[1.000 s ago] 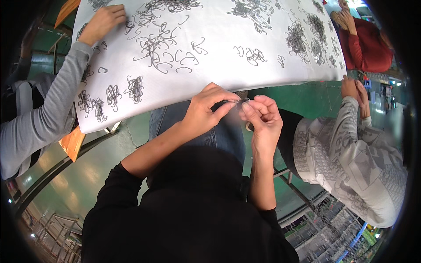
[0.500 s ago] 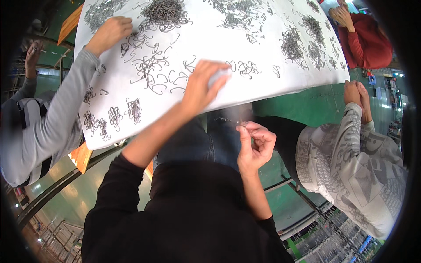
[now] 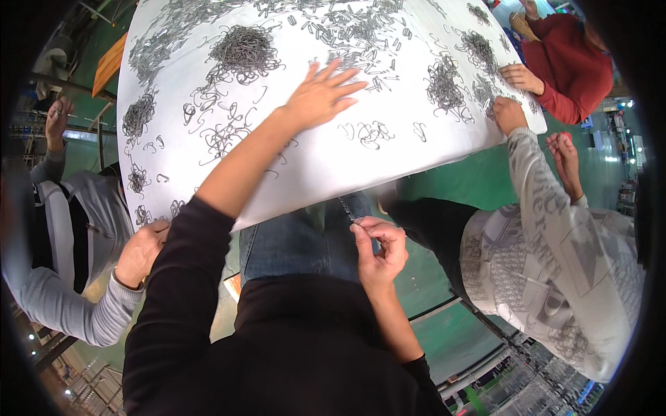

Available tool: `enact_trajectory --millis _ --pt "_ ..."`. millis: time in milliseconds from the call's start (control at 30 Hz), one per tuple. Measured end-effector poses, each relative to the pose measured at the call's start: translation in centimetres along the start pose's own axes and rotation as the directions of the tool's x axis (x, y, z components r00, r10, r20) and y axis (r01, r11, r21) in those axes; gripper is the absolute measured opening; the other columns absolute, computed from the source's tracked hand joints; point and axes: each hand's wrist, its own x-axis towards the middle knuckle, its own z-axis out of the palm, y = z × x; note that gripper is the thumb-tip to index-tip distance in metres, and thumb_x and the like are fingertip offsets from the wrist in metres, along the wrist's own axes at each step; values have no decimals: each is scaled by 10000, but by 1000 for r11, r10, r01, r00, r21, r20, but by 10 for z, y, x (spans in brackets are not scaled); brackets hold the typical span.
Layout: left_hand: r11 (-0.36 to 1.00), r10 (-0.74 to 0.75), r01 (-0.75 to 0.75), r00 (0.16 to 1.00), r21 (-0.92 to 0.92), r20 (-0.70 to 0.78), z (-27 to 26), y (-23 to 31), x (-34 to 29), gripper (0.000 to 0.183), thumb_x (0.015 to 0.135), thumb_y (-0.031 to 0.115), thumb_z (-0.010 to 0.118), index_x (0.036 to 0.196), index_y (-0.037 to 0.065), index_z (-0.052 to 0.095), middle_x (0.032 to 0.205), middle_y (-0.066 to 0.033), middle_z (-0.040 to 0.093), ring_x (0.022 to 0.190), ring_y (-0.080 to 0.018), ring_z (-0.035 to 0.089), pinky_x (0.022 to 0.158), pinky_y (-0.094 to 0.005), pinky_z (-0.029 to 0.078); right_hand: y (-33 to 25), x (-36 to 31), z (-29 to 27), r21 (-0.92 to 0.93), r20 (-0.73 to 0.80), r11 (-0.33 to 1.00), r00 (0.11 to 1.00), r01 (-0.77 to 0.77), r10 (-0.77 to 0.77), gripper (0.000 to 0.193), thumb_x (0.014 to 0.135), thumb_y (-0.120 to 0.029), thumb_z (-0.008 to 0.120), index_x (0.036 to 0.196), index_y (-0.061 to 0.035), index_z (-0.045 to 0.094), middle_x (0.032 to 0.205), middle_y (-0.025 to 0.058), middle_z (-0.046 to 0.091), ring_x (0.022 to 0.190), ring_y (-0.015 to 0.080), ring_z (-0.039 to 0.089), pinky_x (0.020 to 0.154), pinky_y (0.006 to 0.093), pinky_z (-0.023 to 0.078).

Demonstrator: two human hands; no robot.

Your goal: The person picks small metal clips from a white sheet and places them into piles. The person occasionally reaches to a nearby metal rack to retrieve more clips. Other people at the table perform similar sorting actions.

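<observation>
My left hand (image 3: 322, 96) reaches over the white-covered table (image 3: 326, 170), palm down, fingers spread and holding nothing. Just beyond its fingertips lie scattered small grey metal pieces (image 3: 357, 35), narrow and elongated. Closer to my body, beyond the table's near edge, my right hand (image 3: 380, 253) pinches a thin, dark, chain-like strand (image 3: 347, 209) between thumb and fingertips. The strand extends from the pinch toward the table edge. Curved wire hooks lie around my left forearm: a dense heap (image 3: 244, 50), loose ones (image 3: 223, 135) and a small cluster (image 3: 373, 133).
More hook piles (image 3: 444, 87) lie at the right. On my left, a co-worker's grey-sleeved hand (image 3: 141, 253) is at the table's near-left corner. To my right, a patterned-sleeved hand (image 3: 510, 114) and a red-sleeved hand (image 3: 522, 78) reach onto the table.
My left hand has moved farther over the table, fingers now spread. My right hand has come lower and slightly left with the strand. The left co-worker's hand has moved nearer; the right co-workers reach in.
</observation>
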Motion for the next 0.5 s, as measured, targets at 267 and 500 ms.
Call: enact_trajectory --millis 267,500 --pt "950 -171 114 969 -291 -180 -49 -7 -58 280 889 257 648 1138 135 687 1219 -90 625 1181 -328 532 1019 -462 405 3 -4 -1 24 32 1000 999 -5 4 254 792 87 726 888 -15 514 834 123 675 778 211 691 685 285 558" --pt "873 -430 350 881 -340 -197 -8 45 26 168 822 214 714 869 53 721 937 -112 669 972 -285 605 857 -385 490 2 -4 3 -1 71 1000 997 28 -28 244 793 85 725 869 -14 516 833 125 676 772 213 692 684 289 560"
